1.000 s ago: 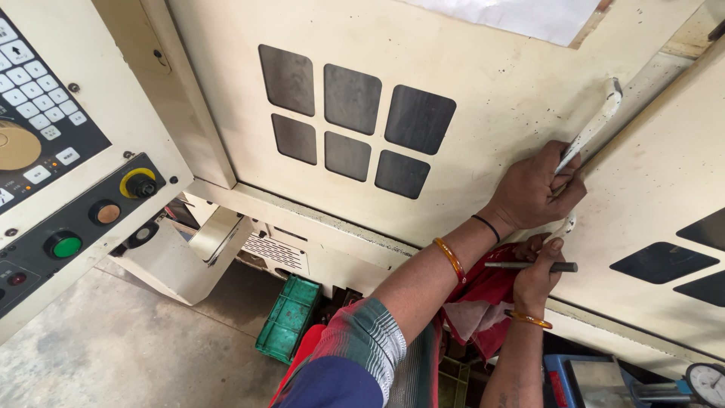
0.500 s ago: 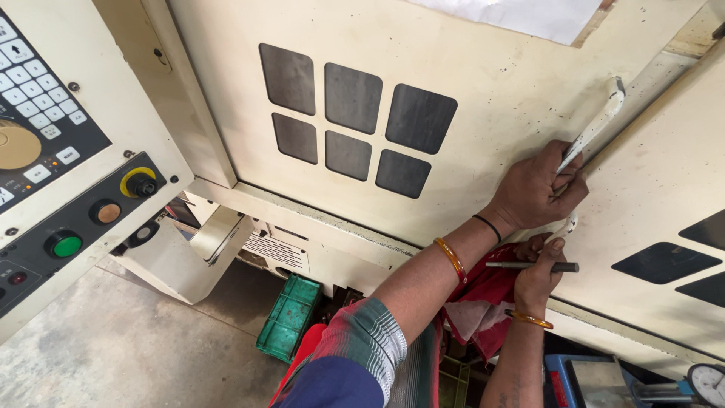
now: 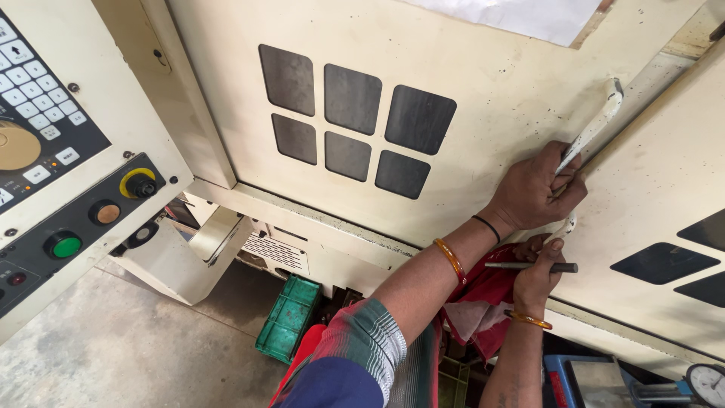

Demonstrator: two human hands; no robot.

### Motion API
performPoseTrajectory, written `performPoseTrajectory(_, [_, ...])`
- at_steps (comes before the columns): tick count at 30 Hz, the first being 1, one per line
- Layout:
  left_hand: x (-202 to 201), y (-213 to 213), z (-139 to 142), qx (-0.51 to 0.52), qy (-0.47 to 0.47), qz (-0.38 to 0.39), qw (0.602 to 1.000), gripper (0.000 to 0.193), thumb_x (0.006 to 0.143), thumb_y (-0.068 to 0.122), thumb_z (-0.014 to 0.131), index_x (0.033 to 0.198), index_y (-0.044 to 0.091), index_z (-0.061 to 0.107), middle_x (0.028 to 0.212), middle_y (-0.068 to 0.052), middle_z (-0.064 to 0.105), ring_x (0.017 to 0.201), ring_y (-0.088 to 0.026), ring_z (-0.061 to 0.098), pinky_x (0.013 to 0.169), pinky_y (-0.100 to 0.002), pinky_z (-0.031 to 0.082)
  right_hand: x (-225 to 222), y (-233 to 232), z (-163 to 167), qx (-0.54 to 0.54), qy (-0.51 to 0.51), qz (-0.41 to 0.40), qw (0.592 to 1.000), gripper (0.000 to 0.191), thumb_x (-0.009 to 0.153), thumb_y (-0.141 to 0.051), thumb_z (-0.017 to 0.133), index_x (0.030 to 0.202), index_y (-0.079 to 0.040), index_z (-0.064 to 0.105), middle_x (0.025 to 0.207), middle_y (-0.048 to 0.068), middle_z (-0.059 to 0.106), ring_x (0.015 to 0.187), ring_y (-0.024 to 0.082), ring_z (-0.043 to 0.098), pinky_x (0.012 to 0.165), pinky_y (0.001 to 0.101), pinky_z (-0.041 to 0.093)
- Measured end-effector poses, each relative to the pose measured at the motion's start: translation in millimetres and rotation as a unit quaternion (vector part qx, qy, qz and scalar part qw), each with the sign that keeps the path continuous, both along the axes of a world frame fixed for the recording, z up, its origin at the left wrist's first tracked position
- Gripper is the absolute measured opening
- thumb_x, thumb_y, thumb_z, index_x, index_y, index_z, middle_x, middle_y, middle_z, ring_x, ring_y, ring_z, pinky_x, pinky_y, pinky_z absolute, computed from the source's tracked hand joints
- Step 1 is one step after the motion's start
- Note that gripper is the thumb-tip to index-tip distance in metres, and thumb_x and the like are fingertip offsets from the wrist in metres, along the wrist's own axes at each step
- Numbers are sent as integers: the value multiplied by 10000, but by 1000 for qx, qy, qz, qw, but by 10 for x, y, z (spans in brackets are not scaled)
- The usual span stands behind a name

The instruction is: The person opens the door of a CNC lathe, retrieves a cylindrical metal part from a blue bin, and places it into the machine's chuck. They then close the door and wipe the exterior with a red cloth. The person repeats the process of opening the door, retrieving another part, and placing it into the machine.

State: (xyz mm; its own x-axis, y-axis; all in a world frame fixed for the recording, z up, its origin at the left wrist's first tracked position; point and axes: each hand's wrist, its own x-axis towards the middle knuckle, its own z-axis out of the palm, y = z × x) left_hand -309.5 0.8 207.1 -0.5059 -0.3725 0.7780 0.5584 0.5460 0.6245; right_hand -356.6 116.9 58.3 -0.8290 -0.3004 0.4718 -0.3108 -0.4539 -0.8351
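My left hand (image 3: 535, 190) is closed around the lower part of a white bar handle (image 3: 596, 125) on the cream sliding door (image 3: 468, 68) of a machine. Just below it, my right hand (image 3: 536, 278) grips a thin dark metal rod (image 3: 563, 267) that lies level, pointing right. A red cloth (image 3: 483, 291) hangs bunched beside that hand and against my wrist. Both wrists carry orange bangles, and the left one also has a thin black band.
The door has several dark square window panes (image 3: 355, 128). A control panel (image 3: 53, 196) with a keypad, a green button and a yellow-ringed switch stands at the left. A green crate (image 3: 287, 317) sits on the concrete floor below. A dial gauge (image 3: 706, 381) shows at the bottom right.
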Motion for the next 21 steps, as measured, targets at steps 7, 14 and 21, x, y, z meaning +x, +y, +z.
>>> performPoseTrajectory(7, [1,4,7,4,13,-2,1000,261,912,189,673,1089,98,504,710,-19,620,640,-133,668,666,-290,561,-12,-4,-5,-2,-8,-3,1000,612,1058,-667,506,988,-60,473,841,20,454,713,121,427,704,289,412])
performPoseTrajectory(14, [6,12,5,13,11,-7,1000,269,912,193,678,1095,98,505,721,-25,619,648,-143,671,670,-298,562,-30,-5,-34,-9,-5,5,1000,605,1061,-662,501,1009,-60,476,839,19,452,714,121,424,715,293,422])
performPoseTrajectory(21, [-2,4,-9,12,10,2,1000,269,914,199,677,1097,94,511,764,-44,657,693,-151,706,699,-301,580,-23,-20,-18,-8,-3,1,1000,591,1070,-647,504,1018,-59,485,858,17,459,731,122,437,722,291,429])
